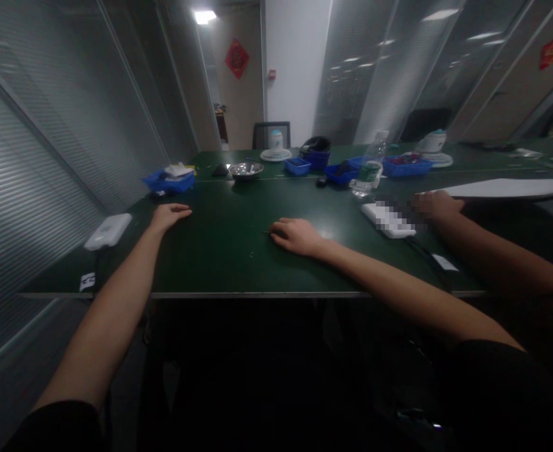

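Note:
My left hand (169, 216) rests low over the green tabletop (220, 251) on the left, fingers stretched out and holding nothing. It is nearest to a blue tray (170, 181) with white and yellow items in it. Near the table's middle, my right hand (297, 236) lies with fingers curled and pressed together. A thin, small dark tip (266, 233) sticks out beyond its fingertips; the kind of thing is too small to tell. A tiny pale mark or scrap (251, 255) lies on the table just in front of that hand.
Another person's hand (439, 204) reaches in from the right, beside a white box with a cable (384, 220). A similar white box (108, 231) sits at left. Farther back stand a metal bowl (245, 171), blue trays (297, 165), a plastic bottle (370, 166) and a small fan (276, 147).

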`<state>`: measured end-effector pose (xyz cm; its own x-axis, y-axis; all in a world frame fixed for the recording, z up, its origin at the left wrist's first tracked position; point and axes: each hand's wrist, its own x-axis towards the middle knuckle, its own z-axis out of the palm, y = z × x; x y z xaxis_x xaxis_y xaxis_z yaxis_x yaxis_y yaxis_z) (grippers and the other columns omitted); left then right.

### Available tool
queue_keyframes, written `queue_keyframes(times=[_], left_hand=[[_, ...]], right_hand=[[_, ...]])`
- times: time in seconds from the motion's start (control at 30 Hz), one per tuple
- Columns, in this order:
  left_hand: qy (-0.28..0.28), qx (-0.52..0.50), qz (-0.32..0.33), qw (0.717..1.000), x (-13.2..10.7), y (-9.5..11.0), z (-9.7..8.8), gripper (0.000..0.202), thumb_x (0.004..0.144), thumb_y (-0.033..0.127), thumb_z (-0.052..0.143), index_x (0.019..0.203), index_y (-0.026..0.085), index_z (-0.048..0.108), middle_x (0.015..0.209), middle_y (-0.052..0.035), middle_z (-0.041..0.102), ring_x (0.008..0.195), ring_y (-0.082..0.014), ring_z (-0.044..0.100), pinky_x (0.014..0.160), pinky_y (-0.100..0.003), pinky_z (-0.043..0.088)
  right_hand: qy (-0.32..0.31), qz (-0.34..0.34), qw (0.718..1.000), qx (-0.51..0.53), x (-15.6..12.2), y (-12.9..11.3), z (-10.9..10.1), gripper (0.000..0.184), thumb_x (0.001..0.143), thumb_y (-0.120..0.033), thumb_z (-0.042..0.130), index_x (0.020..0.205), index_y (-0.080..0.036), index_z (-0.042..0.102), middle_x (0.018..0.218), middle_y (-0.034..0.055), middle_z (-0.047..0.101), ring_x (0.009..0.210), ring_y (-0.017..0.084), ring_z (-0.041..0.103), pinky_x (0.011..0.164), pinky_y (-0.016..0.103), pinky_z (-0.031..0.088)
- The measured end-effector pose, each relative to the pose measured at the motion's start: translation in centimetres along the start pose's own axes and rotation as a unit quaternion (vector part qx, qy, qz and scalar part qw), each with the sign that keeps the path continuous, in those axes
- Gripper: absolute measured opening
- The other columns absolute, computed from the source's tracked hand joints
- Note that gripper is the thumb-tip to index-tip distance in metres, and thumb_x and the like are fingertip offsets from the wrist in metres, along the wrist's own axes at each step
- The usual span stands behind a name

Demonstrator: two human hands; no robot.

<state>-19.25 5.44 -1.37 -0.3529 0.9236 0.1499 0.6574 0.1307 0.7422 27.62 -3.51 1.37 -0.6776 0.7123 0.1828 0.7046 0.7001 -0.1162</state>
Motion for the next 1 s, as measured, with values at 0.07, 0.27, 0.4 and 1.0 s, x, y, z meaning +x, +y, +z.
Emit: queue_keyframes(times=[0.07,0.27,0.4,1.0], left_hand=[[0.007,-0.013,-0.011,1.0,-0.1,0.2,0.0,0.045,0.065,0.037,0.092,0.106,0.02,0.082,0.112,-0.0106,0.08,0.111,-0.0288,0.072,0.102,-0.039,0.053],[-0.103,-0.093,0.064,0.988,-1.9,2.8,1.9,0.051,0.059,0.037,0.097,0.103,0.018,0.082,0.11,-0.0116,0.08,0.108,-0.0282,0.074,0.101,-0.039,0.055],[-0.229,-0.078,0.196,0.95,-4.9,6.4,5.2,0.043,0.071,0.044,0.091,0.107,0.022,0.083,0.113,-0.009,0.08,0.11,-0.0284,0.073,0.103,-0.042,0.054],[-0.295,-0.116,0.427,0.847,-11.3,11.6,10.1,0.027,0.092,0.039,0.078,0.112,0.021,0.084,0.11,-0.0099,0.077,0.102,-0.0237,0.071,0.094,-0.037,0.053]], right_hand=[[-0.001,-0.002,1.0,0.001,0.0,0.0,0.0,0.038,0.107,-0.042,0.049,0.133,-0.022,0.067,0.123,0.01,0.07,0.094,0.021,0.067,0.076,0.03,0.044],[0.004,-0.006,1.0,-0.001,-0.1,0.0,0.0,0.038,0.107,-0.042,0.048,0.133,-0.022,0.067,0.122,0.0103,0.07,0.095,0.022,0.067,0.076,0.03,0.044],[0.014,-0.019,1.0,0.004,-0.1,0.1,0.2,0.038,0.108,-0.043,0.047,0.133,-0.022,0.067,0.122,0.0097,0.07,0.095,0.021,0.067,0.077,0.03,0.044],[0.048,-0.074,0.996,0.028,-0.1,0.5,0.8,0.035,0.109,-0.04,0.048,0.132,-0.021,0.066,0.119,0.009,0.069,0.09,0.019,0.065,0.075,0.029,0.042]])
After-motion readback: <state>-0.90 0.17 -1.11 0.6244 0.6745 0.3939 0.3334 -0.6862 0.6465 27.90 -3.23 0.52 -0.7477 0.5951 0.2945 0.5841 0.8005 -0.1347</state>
